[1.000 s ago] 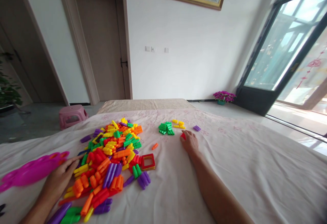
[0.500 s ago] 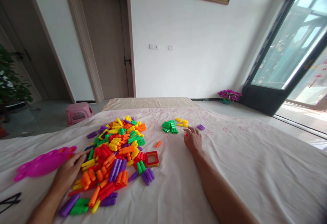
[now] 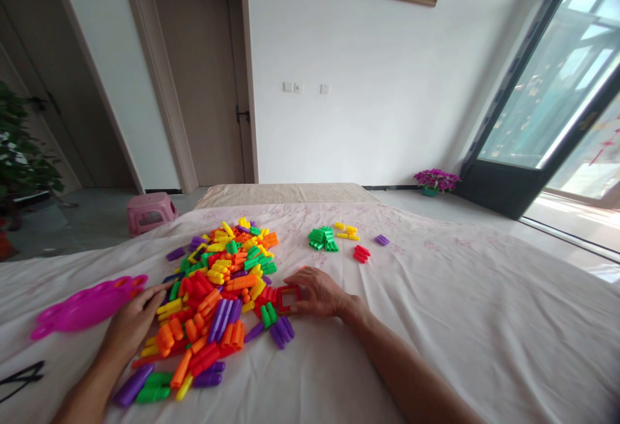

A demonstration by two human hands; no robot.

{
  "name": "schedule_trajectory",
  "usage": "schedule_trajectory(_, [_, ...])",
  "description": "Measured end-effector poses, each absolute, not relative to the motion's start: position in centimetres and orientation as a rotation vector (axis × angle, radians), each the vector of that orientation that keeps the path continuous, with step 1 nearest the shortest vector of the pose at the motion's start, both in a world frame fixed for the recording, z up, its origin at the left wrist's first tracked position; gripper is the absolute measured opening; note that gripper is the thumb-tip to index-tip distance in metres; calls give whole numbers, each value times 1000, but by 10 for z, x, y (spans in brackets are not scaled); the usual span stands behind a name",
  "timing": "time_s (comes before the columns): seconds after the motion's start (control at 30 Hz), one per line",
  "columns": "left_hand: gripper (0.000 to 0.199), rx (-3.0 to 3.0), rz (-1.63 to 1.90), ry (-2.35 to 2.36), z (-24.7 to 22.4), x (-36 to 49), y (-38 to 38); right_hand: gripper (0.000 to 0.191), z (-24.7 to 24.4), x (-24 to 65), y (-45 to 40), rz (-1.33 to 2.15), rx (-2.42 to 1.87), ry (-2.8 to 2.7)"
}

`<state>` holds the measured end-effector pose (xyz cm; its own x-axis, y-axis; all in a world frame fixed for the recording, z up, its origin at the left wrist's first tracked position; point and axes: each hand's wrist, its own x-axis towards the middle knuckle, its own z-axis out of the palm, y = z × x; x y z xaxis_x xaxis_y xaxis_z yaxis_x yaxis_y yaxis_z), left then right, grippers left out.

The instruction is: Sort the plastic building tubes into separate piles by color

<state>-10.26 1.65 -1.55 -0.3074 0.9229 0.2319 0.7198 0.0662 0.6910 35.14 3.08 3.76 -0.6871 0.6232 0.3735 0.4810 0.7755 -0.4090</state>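
A large mixed pile of plastic blocks (image 3: 208, 301) in red, orange, yellow, green and purple lies left of centre on the cloth. My left hand (image 3: 135, 321) rests at the pile's left edge, fingertips against it; whether it grips a block cannot be made out. At the pile's right side, my right hand (image 3: 314, 292) has thumb and fingers around the red square frame (image 3: 289, 290). Beyond it are a green group of blocks (image 3: 323, 239), yellow blocks (image 3: 347, 232), a red block (image 3: 361, 254) and a purple block (image 3: 382, 240).
A magenta tray (image 3: 87, 308) lies left of my left hand. Black-framed glasses or a similar thin black item (image 3: 22, 379) sits at the lower left. Behind the cloth-covered table (image 3: 460, 321) are a pink stool (image 3: 152, 213) and potted flowers (image 3: 436, 181).
My right hand has moved left and toward me from the small groups to the red frame. The red block beside the groups is now uncovered. My left hand stays by the pile.
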Motion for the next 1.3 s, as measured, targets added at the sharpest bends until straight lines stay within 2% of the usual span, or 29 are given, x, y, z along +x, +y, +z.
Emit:
schedule_trajectory(0.3, [57,1531,1088,2003,-12,-100,14,48,46,355,31,359,-857,-2570])
schedule_trajectory(0.47, [57,1512,1077,1975,-10,-99,13,53,47,351,26,344,-802,-2608])
schedule_trajectory(0.6, [55,1537,1087,1964,-12,-101,14,50,39,346,25,257,-957,-2507])
schedule_trajectory(0.77, [56,1530,1058,1988,-11,-101,14,55,32,347,30,164,-1104,-2348])
schedule_trajectory(0.97, [56,1554,1075,1984,-8,-98,13,36,42,342,23,204,-805,-2424])
schedule_trajectory(1.17, [53,1532,1067,2008,-6,-96,11,42,42,330,14,307,-532,-2554])
schedule_trajectory(1.3, [55,1529,1077,1981,-5,-95,10,36,44,325,11,290,-502,-2627])
